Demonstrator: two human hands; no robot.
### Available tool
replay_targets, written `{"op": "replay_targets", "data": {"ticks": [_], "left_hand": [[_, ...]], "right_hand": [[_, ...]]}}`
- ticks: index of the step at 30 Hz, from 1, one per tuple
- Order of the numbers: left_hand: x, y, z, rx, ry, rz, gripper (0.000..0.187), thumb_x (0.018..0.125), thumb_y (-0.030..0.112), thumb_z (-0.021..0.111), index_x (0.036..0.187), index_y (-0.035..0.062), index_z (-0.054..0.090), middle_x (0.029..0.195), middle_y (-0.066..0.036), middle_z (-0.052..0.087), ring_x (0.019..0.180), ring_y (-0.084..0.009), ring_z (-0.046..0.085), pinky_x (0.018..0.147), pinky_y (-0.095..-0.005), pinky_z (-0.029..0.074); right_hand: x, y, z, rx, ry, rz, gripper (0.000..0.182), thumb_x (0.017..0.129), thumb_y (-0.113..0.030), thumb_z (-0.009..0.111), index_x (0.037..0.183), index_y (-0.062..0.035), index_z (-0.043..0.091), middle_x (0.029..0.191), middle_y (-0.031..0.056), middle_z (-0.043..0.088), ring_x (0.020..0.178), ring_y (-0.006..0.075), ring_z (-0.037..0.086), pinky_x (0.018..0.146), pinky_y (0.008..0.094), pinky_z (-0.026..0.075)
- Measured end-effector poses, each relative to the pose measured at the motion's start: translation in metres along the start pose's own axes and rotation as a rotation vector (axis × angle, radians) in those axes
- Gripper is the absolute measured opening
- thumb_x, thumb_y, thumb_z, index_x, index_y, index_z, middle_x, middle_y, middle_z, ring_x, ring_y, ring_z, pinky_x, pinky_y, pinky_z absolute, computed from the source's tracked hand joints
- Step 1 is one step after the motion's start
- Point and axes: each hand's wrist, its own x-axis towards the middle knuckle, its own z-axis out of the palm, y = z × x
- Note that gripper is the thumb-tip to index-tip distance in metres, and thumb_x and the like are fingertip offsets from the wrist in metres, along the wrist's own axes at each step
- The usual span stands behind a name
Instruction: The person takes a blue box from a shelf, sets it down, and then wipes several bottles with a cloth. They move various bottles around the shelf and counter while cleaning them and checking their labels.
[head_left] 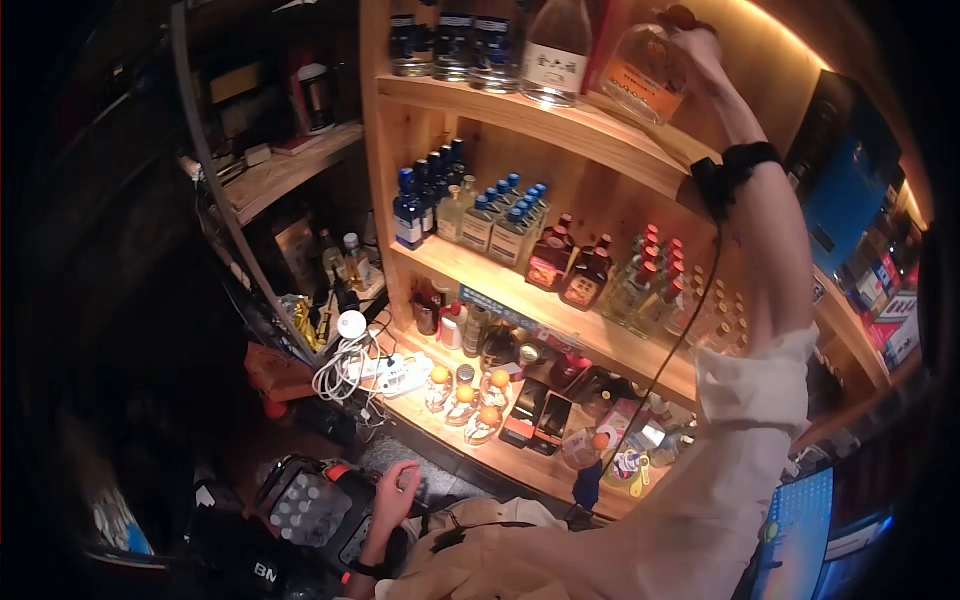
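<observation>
My right hand (697, 45) is raised to the top shelf, its fingers wrapped round the neck of a clear glass bottle (645, 78) with an orange label. The bottle tilts at the edge of the shelf, next to a tall clear bottle (556, 60) with a white label. Low in front of my body hangs my left hand (398, 490), fingers loosely bent with nothing in them. Close to its left is a dark case (318, 505) with several pale round-topped items inside.
Wooden shelves (560, 275) carry rows of small liquor bottles with blue, red and gold caps. Orange-capped bottles (466, 395) stand on the lowest shelf. White cables (345, 370) trail over a power strip (405, 372). A dark cable (685, 335) runs down from my right wrist.
</observation>
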Motion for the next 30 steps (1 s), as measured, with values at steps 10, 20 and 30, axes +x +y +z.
{"op": "replay_targets", "data": {"ticks": [10,20,30], "left_hand": [[0.046,0.146,0.078,-0.500,-0.682,0.176,0.049,0.100,0.024,0.054,0.139,-0.0028,0.038,0.133,-0.017,0.053,0.124,-0.0246,0.054,0.102,-0.0363,0.045],[0.016,0.202,0.189,-1.100,-1.124,-0.396,0.099,0.082,0.081,0.041,0.153,0.0138,0.022,0.149,-0.021,0.037,0.131,-0.0451,0.044,0.096,-0.0674,0.044],[-0.034,0.117,0.229,-1.050,-0.978,-0.517,0.113,0.065,0.050,0.087,0.151,0.0094,0.025,0.144,-0.013,0.044,0.126,-0.0305,0.052,0.097,-0.0492,0.051]], "right_hand": [[-0.177,-0.064,-0.167,0.773,-0.254,-0.208,0.022,0.092,-0.022,0.068,0.099,-0.0007,0.065,0.087,0.0031,0.065,0.074,0.0095,0.060,0.066,0.0255,0.049],[-0.446,0.037,-0.183,0.929,-0.706,0.147,0.032,0.078,-0.010,0.078,0.100,-0.0043,0.056,0.106,0.0061,0.073,0.095,0.0135,0.066,0.085,0.0287,0.051],[-0.563,0.176,-0.184,1.303,-0.745,0.280,0.113,0.069,-0.069,0.074,0.150,-0.0048,0.028,0.151,0.0149,0.039,0.141,0.0263,0.037,0.115,0.0420,0.028]]}}
